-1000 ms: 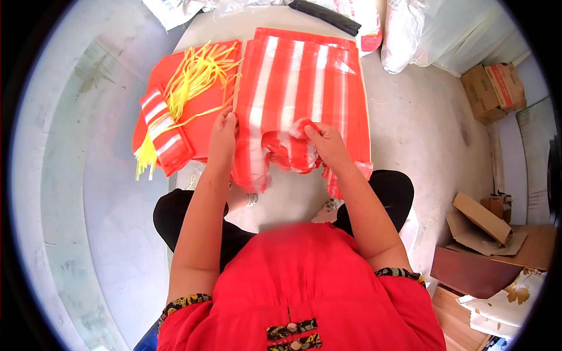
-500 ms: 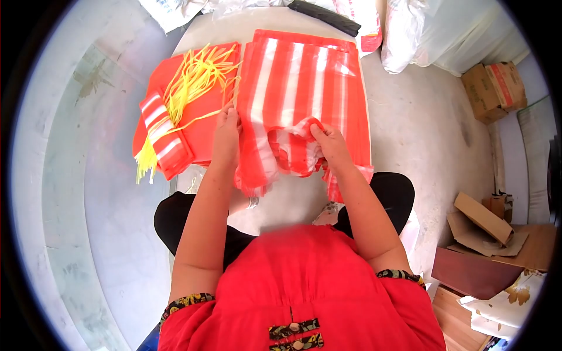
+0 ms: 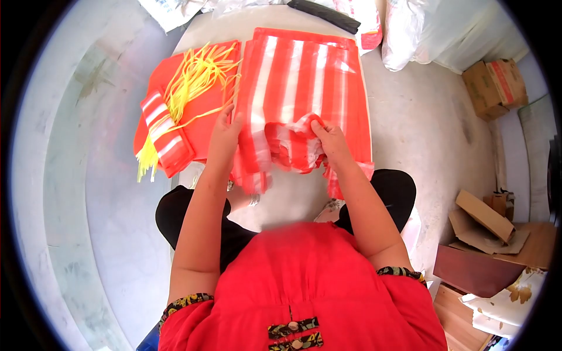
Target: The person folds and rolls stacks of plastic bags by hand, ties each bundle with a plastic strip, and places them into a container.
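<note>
Red-and-white striped plastic bags (image 3: 298, 76) lie in a flat stack, their lower ends loose and crumpled. My right hand (image 3: 333, 146) pinches the gathered edge of the top bag between thumb and fingers, lifting it into an open fold. My left hand (image 3: 224, 137) is at the stack's left side, fingers drawn together. A thin yellow strip (image 3: 202, 116) runs to its fingertips from a loose bunch of yellow strips (image 3: 196, 79). That bunch lies on a pile of red bags (image 3: 158, 73) to the left, beside a folded striped bundle (image 3: 167, 134).
A black rolled item (image 3: 325, 16) and white plastic sacks (image 3: 404, 35) are at the far side. Cardboard boxes (image 3: 494, 88) stand on the floor at right, with an opened carton (image 3: 486, 225) nearer. My knees are below the work surface (image 3: 208, 26).
The bag's gathered edge in my right hand has shifted slightly up, and its fold has changed shape. My left hand has moved a little, its fingertips staying by the yellow strip.
</note>
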